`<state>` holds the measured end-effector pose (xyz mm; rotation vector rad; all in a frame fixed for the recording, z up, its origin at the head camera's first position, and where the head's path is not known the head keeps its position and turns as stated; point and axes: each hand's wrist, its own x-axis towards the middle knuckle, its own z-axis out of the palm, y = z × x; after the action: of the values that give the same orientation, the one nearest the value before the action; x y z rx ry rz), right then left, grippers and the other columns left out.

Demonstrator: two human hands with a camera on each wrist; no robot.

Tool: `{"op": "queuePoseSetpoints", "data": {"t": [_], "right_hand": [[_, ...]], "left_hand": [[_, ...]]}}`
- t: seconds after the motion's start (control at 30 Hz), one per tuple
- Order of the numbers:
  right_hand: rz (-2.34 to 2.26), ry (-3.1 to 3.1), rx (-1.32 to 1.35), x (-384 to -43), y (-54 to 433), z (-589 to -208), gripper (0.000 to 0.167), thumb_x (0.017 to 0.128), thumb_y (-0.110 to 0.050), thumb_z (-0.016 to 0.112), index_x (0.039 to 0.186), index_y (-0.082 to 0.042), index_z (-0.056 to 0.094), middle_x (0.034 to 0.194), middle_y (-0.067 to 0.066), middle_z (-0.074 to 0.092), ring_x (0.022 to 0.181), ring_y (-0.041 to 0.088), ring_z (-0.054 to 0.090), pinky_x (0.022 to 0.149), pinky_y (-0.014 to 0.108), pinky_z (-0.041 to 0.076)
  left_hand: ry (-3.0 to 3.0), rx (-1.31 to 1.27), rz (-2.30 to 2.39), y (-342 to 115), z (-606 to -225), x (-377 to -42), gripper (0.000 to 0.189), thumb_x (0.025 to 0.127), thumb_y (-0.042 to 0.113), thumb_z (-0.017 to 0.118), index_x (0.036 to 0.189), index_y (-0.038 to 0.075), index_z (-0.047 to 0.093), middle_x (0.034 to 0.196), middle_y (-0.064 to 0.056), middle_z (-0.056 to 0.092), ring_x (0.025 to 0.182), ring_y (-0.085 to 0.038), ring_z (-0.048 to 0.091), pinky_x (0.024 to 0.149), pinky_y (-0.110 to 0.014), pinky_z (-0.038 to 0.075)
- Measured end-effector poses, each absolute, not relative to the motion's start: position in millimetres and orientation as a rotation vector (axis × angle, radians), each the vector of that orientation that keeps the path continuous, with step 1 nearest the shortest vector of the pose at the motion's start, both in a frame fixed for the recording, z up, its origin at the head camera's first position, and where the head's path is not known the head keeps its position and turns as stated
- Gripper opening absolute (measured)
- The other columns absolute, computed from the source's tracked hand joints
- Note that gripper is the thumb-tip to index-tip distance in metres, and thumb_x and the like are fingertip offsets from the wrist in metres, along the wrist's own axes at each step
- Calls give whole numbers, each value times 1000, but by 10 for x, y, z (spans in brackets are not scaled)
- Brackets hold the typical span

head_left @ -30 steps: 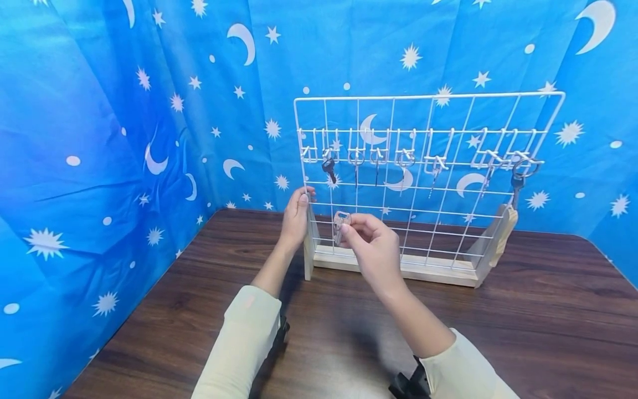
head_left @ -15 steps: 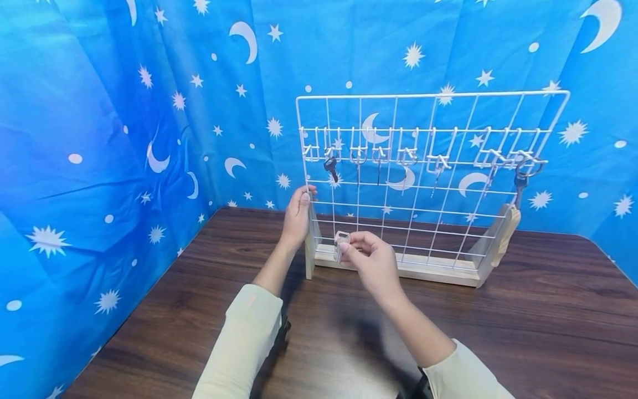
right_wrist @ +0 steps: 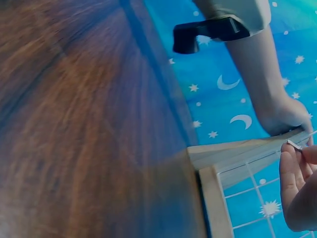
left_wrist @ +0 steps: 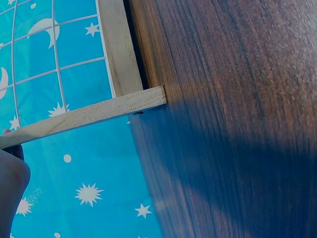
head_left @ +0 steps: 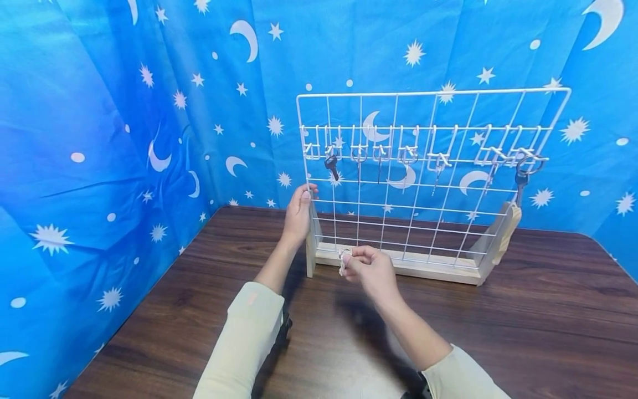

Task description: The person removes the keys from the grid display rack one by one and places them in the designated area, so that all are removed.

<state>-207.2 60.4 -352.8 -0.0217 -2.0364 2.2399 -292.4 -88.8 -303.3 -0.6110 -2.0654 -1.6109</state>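
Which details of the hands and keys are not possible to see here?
Head view: part of the held key, covered by the right hand.
Head view: teeth of the dark hanging key, too small.
Left wrist view: most of the left hand, beyond the left edge.

On the desk [head_left: 548, 321], towards twelve o'clock, stands the rack [head_left: 423, 267], the curtain [head_left: 199, 138] behind it. Across the rack, hooks [head_left: 440, 161] bearing keys [head_left: 331, 165] run from past nine to almost three. The left hand [head_left: 298, 217] is at its half-past-eight edge; the right hand [head_left: 374, 272], before it at seven, has a held key [head_left: 342, 265] at ten o'clock.
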Motion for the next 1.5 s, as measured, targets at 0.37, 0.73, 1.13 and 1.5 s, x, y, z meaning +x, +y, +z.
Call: {"op": "queuePoseSetpoints", "data": {"t": [0.37, 0.73, 1.13, 1.5], "right_hand": [[2367, -2110, -73, -2174, 617, -3745, 13, 83, 7, 61, 92, 14, 55, 71, 14, 66, 51, 12, 61, 52, 23, 52], [2307, -2373, -67, -2241, 627, -3858, 8, 82, 6, 60, 87, 11, 57, 66, 12, 63, 52, 15, 61, 51, 25, 52], [2287, -2582, -112, -2287, 647, -3960, 7, 83, 7, 60, 86, 10, 55, 66, 14, 63, 50, 13, 60, 49, 23, 52], [2231, -2688, -195, -2310, 683, -4048, 6, 82, 6, 62, 84, 9, 58, 60, 12, 62, 46, 12, 58, 45, 22, 50]], "left_hand": [[-2058, -593, -1646, -944, -3262, -3219, 35, 103, 17, 28, 121, -5, 48, 118, -23, 52, 112, -36, 49, 97, -45, 36], [-2073, -573, -1613, -932, -3310, -3242, 38, 103, 25, 28, 121, -1, 49, 119, -16, 53, 111, -25, 49, 97, -40, 37], [-2081, -568, -1624, -935, -3304, -3248, 38, 103, 25, 28, 122, -2, 48, 118, -14, 54, 111, -27, 50, 97, -40, 37], [-2065, -589, -1621, -905, -3145, -3069, 33, 102, 13, 29, 119, -8, 48, 117, -25, 52, 113, -37, 47, 98, -43, 35]]}}
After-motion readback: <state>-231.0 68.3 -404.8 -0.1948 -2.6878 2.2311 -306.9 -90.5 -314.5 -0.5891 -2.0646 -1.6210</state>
